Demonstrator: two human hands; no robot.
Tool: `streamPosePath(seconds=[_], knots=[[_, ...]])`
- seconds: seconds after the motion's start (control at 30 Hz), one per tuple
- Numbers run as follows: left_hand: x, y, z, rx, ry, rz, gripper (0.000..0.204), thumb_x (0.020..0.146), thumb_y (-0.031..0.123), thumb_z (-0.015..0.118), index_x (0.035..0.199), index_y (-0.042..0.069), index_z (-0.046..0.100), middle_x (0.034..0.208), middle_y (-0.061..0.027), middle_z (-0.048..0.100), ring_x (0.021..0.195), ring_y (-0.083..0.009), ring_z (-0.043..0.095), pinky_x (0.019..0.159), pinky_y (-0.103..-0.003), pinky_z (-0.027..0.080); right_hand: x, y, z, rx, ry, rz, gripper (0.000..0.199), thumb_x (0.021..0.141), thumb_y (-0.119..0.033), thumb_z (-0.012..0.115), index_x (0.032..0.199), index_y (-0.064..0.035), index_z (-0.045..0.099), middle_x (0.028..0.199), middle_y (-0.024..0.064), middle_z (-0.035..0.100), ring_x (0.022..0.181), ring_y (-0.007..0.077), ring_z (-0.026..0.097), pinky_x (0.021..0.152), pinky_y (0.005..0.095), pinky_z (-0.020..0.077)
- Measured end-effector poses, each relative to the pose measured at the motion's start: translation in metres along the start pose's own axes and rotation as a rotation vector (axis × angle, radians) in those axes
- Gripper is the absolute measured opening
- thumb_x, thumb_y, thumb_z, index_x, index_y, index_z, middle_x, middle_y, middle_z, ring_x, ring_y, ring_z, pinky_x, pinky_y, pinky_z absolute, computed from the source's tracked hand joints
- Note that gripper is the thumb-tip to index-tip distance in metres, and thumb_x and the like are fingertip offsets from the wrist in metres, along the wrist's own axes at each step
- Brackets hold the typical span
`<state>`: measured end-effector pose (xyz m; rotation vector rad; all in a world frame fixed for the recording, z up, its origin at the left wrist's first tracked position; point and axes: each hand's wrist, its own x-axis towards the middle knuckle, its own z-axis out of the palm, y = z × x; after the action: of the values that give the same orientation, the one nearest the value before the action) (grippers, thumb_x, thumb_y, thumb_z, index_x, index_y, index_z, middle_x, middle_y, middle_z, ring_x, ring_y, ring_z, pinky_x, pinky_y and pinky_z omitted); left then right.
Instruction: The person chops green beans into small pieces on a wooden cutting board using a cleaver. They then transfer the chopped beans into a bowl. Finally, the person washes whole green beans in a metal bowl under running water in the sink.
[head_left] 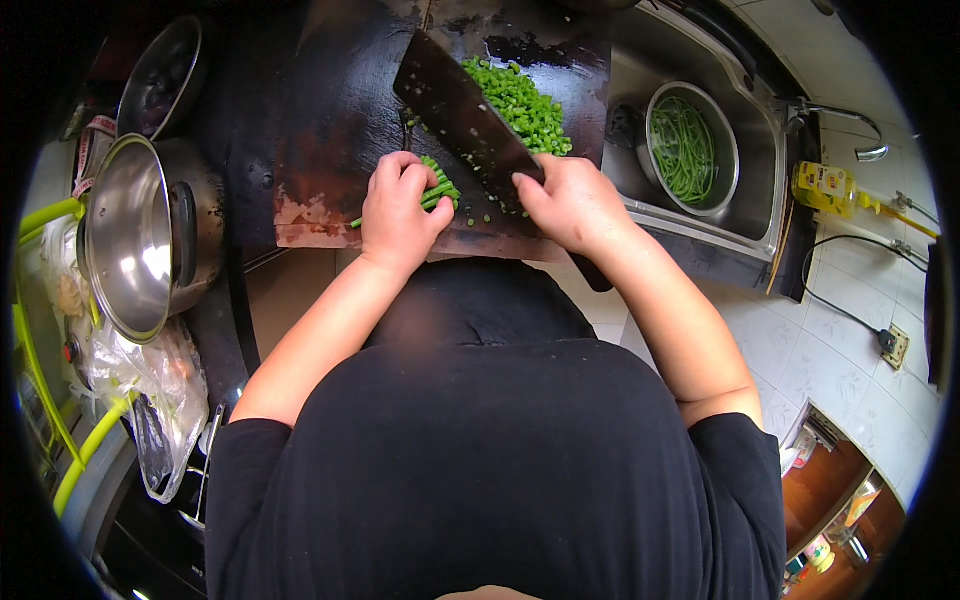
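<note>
My left hand [397, 208] is closed over a small bunch of green beans [441, 186], pressing it on the dark cutting board [330, 205] near its front edge. Cut bean ends face the blade, and one tip pokes out left of the hand. In my right hand [572, 203] is a wide-bladed cleaver [465, 108], gripped where handle meets blade. The blade slants toward the upper left, and bits of green cling to it. Behind it lies a pile of chopped green beans [522, 105], with a few loose pieces near the front edge.
Right of the board, a steel sink [640, 65] holds a metal bowl [735, 165] of whole green beans [683, 150]. A faucet [870, 152] and a yellow bottle [824, 188] stand beyond. At left are a steel pot [130, 240], a dark pan [190, 90] and a plastic bag [165, 400].
</note>
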<state>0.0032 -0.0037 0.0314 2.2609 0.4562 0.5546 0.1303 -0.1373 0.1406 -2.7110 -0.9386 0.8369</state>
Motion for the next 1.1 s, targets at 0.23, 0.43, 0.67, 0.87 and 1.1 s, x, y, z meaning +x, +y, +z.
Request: streamPosePath(seconds=[0.23,0.43,0.67,0.87,1.1], knots=[[-0.001,0.004,-0.006,0.006,-0.023,0.004,0.019,0.063,0.011,0.067,0.08,0.008,0.06,0.103,-0.01,0.051,0.096,-0.0298,0.051,0.081,-0.037,0.044,0.0,0.006,-0.003,0.017,0.048,0.037,0.031,0.082,-0.031,0.049,0.09,-0.0035,0.061,0.08,0.0217,0.062,0.079,0.038,0.059,0.073,0.0442,0.0473],[-0.005,0.007,-0.01,0.006,-0.055,0.013,0.018,0.069,0.012,0.063,0.087,0.009,0.068,0.111,-0.0098,0.056,0.104,-0.0285,0.05,0.089,-0.036,0.041,0.0,0.004,-0.003,-0.002,0.04,0.01,0.031,0.083,-0.03,0.046,0.089,-0.0031,0.06,0.08,0.0217,0.062,0.079,0.0383,0.059,0.073,0.0446,0.047],[-0.005,0.002,-0.023,-0.208,-0.009,-0.082,0.024,0.073,0.008,0.062,0.096,0.007,0.068,0.103,-0.0091,0.061,0.098,-0.0247,0.056,0.087,-0.032,0.042,-0.002,0.006,-0.005,0.014,0.03,-0.015,0.032,0.083,-0.03,0.045,0.09,-0.0028,0.06,0.081,0.0212,0.062,0.08,0.0382,0.059,0.074,0.0445,0.0468],[0.014,0.019,-0.043,0.047,-0.106,-0.075,0.019,0.073,0.004,0.064,0.093,0.004,0.066,0.076,-0.0047,0.06,0.071,-0.0149,0.058,0.065,-0.026,0.046,0.001,0.01,-0.003,-0.012,0.03,-0.031,0.032,0.083,-0.029,0.045,0.091,-0.0024,0.059,0.084,0.0208,0.062,0.082,0.0376,0.059,0.076,0.0447,0.0467],[0.017,0.005,-0.034,0.133,-0.106,0.094,0.012,0.072,0.014,0.066,0.082,0.009,0.067,0.082,-0.0025,0.061,0.083,-0.023,0.056,0.073,-0.034,0.046,0.001,0.011,-0.002,0.05,0.06,-0.046,0.035,0.082,-0.031,0.047,0.091,0.001,0.059,0.08,0.0241,0.061,0.08,0.041,0.057,0.073,0.0452,0.0454]])
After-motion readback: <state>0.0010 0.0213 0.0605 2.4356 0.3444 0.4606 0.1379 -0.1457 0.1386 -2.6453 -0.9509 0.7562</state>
